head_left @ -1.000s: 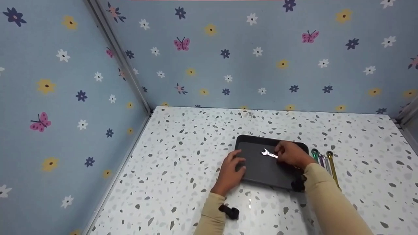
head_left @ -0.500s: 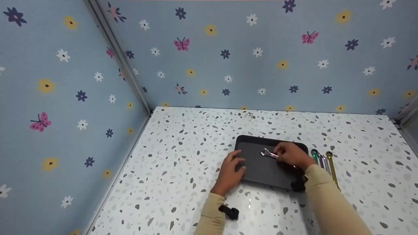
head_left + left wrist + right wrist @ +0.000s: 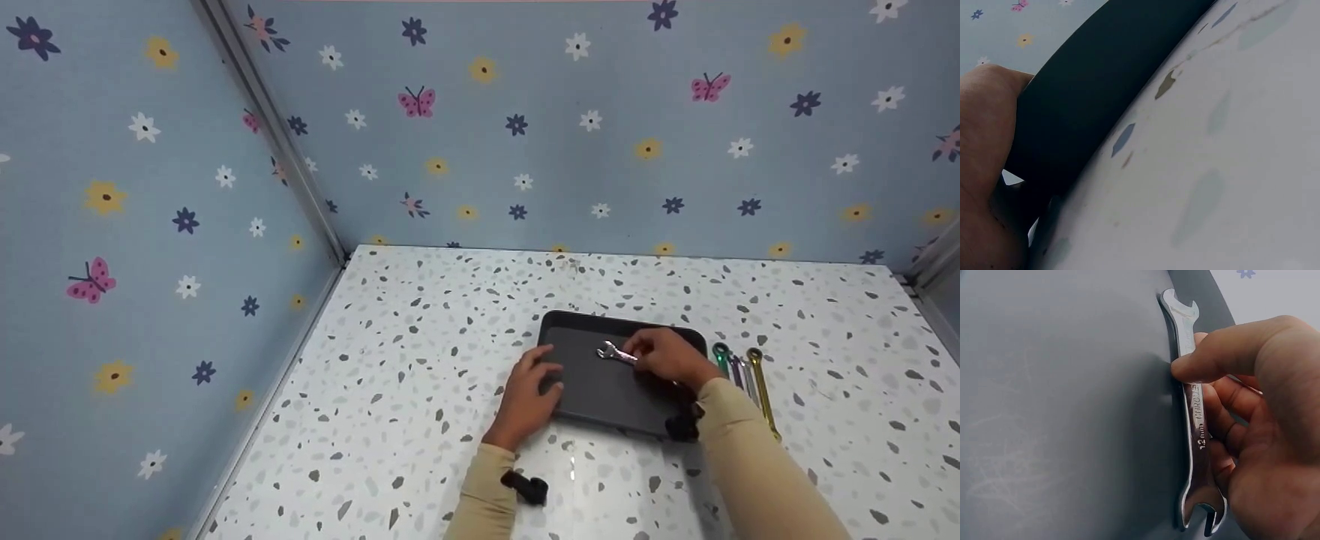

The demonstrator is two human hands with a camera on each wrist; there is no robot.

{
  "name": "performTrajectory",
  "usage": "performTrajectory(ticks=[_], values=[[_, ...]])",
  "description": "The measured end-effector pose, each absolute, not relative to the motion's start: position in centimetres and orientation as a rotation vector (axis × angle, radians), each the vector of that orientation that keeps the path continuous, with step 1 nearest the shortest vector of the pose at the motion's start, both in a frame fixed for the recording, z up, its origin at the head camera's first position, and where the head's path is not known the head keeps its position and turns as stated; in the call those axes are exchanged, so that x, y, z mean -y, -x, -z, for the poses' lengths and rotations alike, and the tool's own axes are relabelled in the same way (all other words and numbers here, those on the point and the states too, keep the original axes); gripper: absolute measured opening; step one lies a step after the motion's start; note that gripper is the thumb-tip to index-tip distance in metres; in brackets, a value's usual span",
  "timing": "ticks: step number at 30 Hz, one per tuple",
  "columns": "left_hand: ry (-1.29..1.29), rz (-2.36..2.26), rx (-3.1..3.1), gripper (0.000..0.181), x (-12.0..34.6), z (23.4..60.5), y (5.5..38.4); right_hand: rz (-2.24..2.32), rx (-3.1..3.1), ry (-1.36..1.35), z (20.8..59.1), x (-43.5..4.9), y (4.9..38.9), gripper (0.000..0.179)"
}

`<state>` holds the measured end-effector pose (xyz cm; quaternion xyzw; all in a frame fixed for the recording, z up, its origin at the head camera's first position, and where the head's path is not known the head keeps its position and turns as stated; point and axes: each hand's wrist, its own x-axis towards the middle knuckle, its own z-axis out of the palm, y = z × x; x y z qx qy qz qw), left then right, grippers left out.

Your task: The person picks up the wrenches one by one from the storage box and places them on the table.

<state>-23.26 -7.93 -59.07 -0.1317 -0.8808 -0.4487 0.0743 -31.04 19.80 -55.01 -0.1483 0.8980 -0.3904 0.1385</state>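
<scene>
A chrome double open-ended wrench (image 3: 1196, 422), stamped 12 mm, lies along the floor of the dark grey tray (image 3: 592, 390). My right hand (image 3: 671, 356) pinches its shank between thumb and fingers; both ends show in the right wrist view, and one end points left in the head view. At the tray's left side, my left hand (image 3: 525, 397) rests with fingers spread and lightly bent, tips over the rim. The left wrist view catches part of this hand (image 3: 985, 146) beside the tray's dark wall (image 3: 1084, 90), with its fingertips hidden.
Right of the tray lie several wrenches: a green one (image 3: 721, 356), a purple one (image 3: 737, 367), a silver one (image 3: 748, 379) and a gold one (image 3: 761, 390). The speckled white tabletop (image 3: 420, 360) meets flower-patterned walls (image 3: 480, 135) at the back and left.
Both hands and the tray stay almost in place. The right hand and the wrench in it have shifted very slightly left.
</scene>
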Motion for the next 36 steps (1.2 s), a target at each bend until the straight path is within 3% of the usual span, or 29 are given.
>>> performTrajectory(ticks=[36], values=[[0.404, 1.379, 2.637, 0.026, 8.05, 59.26, 23.22, 1.069, -2.684, 0.408, 54.36, -20.40, 30.70, 0.028]])
